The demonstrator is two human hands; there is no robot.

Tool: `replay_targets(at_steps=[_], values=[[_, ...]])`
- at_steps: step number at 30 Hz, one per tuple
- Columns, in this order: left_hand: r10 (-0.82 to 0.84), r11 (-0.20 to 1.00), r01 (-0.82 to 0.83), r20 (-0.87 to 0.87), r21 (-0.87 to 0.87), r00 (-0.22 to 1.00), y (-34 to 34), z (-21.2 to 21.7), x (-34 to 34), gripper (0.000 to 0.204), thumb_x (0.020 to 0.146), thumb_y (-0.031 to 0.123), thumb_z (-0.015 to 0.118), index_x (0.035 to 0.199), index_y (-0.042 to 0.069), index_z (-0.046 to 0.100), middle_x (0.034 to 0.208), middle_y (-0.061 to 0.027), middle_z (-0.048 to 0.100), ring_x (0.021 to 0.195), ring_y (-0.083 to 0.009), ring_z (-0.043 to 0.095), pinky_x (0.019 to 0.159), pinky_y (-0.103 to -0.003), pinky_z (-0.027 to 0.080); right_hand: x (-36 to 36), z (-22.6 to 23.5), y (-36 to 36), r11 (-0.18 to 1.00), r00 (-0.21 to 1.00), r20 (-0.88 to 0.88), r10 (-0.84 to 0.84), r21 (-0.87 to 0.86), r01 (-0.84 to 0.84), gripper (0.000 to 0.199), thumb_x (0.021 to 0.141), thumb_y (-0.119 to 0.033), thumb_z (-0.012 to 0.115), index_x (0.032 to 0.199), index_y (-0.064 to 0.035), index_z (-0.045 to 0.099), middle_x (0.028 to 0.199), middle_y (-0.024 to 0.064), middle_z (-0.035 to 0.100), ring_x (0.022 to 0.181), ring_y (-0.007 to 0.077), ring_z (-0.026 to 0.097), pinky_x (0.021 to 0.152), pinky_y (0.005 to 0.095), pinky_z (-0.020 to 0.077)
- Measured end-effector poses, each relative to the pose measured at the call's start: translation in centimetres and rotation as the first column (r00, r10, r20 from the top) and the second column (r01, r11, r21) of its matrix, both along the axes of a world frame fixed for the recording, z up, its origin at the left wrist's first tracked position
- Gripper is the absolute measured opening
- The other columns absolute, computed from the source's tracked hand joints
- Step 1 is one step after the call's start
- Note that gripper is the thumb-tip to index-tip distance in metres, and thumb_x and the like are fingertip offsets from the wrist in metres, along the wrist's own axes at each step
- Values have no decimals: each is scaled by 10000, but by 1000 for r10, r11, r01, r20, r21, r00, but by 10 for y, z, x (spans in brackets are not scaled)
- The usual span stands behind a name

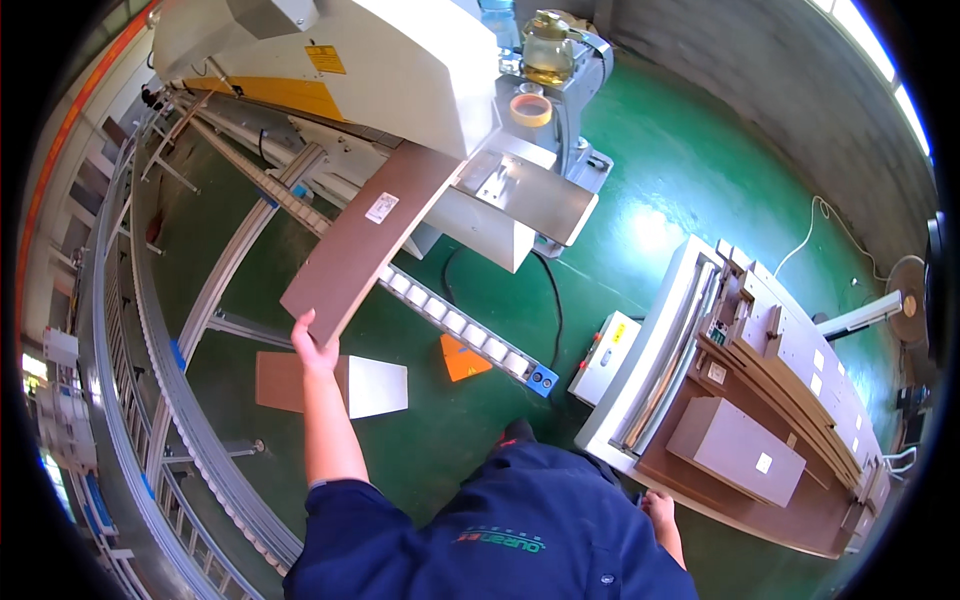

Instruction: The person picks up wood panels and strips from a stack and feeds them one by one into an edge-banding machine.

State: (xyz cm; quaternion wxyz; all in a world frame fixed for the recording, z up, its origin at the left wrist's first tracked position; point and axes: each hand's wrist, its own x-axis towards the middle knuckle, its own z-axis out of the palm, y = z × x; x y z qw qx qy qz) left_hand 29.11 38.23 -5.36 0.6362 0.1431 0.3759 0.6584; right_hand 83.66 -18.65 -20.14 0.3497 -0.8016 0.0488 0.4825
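A long brown panel (375, 230) with a white label runs out from under the white machine (420, 60) at a slant. My left hand (316, 345) grips its near end, thumb along the edge and the other fingers partly hidden. Low on the right, close to my side, my right hand (658, 508) is curled closed beside the near edge of a large brown board (690, 490) on a roller stand. Whatever its fingers hold, if anything, does not show.
Below the panel stretches a roller rail (460, 325). A brown and white box (375, 386) and an orange piece (463, 357) lie on the green floor. Stacked brown panels (800, 370) fill the right. A curved conveyor (150, 400) stands left; tape (530, 110) and a jug (548, 50) sit ahead.
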Motion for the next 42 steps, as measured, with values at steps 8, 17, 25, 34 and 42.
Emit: replay_targets(at_steps=[8,17,25,34,42], values=[[-79,992,62,154,111,985,-135,0,73,643,701,98,606,1317,14,442,1268,-151,531,1186,-330,519,1026,-463,438,-11,23,60,973,995,28,99,209,-103,137,913,-127,581,1014,-39,607,739,40,581,580,120,533,492,247,430],[-530,834,548,375,68,760,-198,48,125,756,650,92,568,1375,-6,380,1361,-206,457,1260,-403,439,1069,-569,360,129,181,116,657,949,43,-313,731,183,357,999,-340,415,1147,-60,579,1018,94,654,903,223,617,829,379,496],[-822,533,846,223,-24,524,-228,35,257,808,600,147,555,1369,-28,385,1315,-198,500,1189,-359,509,1017,-421,437,154,280,4,796,996,-45,-80,599,91,416,1031,-350,385,1191,-21,582,1106,91,655,1018,177,599,901,334,456],[-962,232,947,-196,-224,189,-292,22,431,538,731,95,527,1259,11,471,1190,-111,547,1093,-223,521,985,-329,386,143,225,-121,921,817,439,-374,71,384,446,881,-395,641,1093,-11,565,1059,89,600,1008,163,524,915,325,403],[-927,146,957,-374,-252,43,-344,-20,536,530,851,177,549,1322,-11,397,1222,-134,510,1152,-238,479,1041,-359,335,223,184,-174,895,740,582,-338,-43,443,650,839,-439,665,1230,57,515,1224,239,594,1149,333,573,957,400,450]])
